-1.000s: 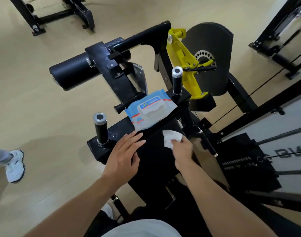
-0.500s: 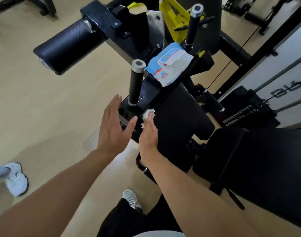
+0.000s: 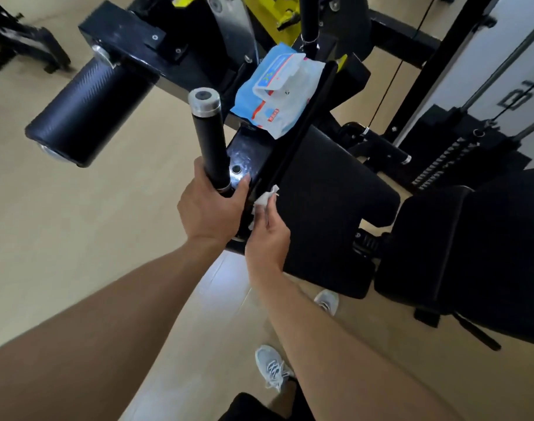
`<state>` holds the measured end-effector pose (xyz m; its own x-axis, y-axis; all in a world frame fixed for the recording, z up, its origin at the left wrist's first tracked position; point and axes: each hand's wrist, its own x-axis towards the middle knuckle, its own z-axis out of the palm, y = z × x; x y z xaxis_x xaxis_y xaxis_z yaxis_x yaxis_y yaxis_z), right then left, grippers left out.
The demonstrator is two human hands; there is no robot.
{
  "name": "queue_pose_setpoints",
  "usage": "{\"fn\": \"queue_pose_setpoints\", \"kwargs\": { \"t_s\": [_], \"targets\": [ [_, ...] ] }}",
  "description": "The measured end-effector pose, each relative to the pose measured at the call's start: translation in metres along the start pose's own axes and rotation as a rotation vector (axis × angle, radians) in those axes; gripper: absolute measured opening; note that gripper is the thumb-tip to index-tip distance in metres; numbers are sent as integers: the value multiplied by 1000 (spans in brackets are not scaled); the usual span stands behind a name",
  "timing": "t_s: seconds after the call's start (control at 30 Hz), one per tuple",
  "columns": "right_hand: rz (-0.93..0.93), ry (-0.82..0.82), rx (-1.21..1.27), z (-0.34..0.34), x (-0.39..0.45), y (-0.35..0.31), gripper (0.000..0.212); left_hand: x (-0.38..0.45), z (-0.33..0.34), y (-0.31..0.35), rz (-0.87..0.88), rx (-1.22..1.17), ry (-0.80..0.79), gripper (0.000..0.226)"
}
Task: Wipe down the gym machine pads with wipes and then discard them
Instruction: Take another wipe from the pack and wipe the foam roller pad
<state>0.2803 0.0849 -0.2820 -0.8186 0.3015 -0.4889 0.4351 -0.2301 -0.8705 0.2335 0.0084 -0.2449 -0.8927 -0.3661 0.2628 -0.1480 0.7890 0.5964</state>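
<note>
- Roller pad [image 3: 86, 113]: black cylindrical cushion at far left, angled down and toward the viewer, fixed to a black machine arm [image 3: 123, 34]. Its lower end cap is partly blurred.
- Grip post [image 3: 209, 138]: upright black handle with a silver cap, rising from a glossy black base plate [image 3: 249, 153]. The post's foot is hidden behind the person's fingers.
- Left hand [image 3: 211, 208]: wrapped around the bottom of the grip post, thumb on the plate side, fingers closed round the far side. The fingertips are out of sight behind the post.
- Wipe [image 3: 264, 199]: small crumpled white piece pinched in the right hand [image 3: 267, 238], pressed against the near corner of the chest pad [image 3: 326, 202], just beside the left thumb. Most of the wipe is covered by the fingers; only the upper tuft and a lower scrap show.
- Wipes pack [image 3: 277, 92]: blue and white soft pack with its flap lid raised, lying on the base plate against the top edge of the chest pad. Print on the label is too small to read.
- Second grip post [image 3: 309, 16]: behind the pack, cut off by the top of the view.
- Seat pad [image 3: 472, 253]: black cushion at right, cut off by the frame edge.
- Weight stack [image 3: 441, 159]: partly visible behind, detail blurred.
- Shoes [image 3: 273, 366]: two grey trainers on the tan floor below the arms.
</note>
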Motion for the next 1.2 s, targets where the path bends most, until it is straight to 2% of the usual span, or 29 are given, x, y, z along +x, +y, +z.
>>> {"fn": "queue_pose_setpoints", "kwargs": {
  "t_s": [0.13, 0.33, 0.43, 0.5, 0.57, 0.63, 0.67, 0.8, 0.83, 0.9, 0.97, 1.03, 1.2],
  "targets": [
    [44, -38, 58, 1, -34, 26, 41, 0, -1, 1, 10, -22, 20, 45],
    [-15, 74, -60, 4, 27, -26, 41, -1, -1, 2, -21, -48, 6, 35],
    [80, 123, 118, 6, 10, -15, 49, 0, 0, 0, -12, -36, -9, 33],
    [82, 86, 176, 9, -17, 7, 49, 0, 0, 0, -6, -29, -16, 34],
    [34, 40, 183, 9, -33, 22, 39, 0, -1, -1, -5, -25, -24, 35],
    [-15, 33, 161, 6, -21, 19, 20, 1, -1, 0, -4, -25, -29, 34],
    [-26, 36, 125, 5, -10, 12, 17, 1, -1, 0, -5, -23, -28, 34],
    [-19, 75, 46, 5, 26, -6, 28, 0, -2, 3, -18, -13, -35, 32],
    [-14, 78, 29, 8, 21, -5, 33, 0, -2, 4, -23, -8, -40, 32],
    [-22, 48, 14, 13, -2, 11, 30, 0, -3, 4, -29, -5, -46, 30],
    [-24, -13, 27, 15, -35, 29, 48, 0, -4, 4, -29, -11, -47, 28],
    [-40, -47, 22, 15, -49, 36, 54, 0, -3, 3, -28, -14, -44, 28],
    [-65, 74, 23, 16, 12, 3, 54, 0, -3, 4, -41, -20, -58, 28]
  ]
}}
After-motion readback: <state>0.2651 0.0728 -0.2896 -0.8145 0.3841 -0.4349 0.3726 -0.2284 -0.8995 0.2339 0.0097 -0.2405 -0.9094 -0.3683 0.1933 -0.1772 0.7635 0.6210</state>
